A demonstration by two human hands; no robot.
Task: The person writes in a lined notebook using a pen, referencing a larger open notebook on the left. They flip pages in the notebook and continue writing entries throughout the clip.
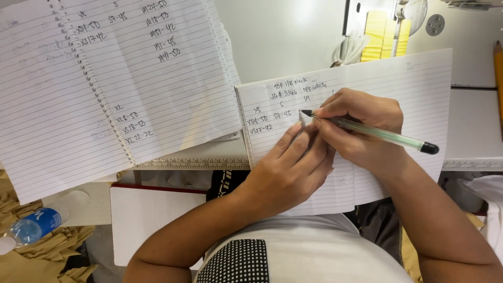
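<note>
A plastic water bottle is seen lower left, contents not discernible. The left hand is laid flat, fingers together, on the lined pad. A green pen is pinched by the right hand, tip on the pad. A spiral notebook lies open beyond.

The person's left hand and right hand are bare, with no rings, watch or bracelets showing, and both forearms are uncovered to the elbow. On the torso is a light grey top with a black panel of small white checks.
</note>
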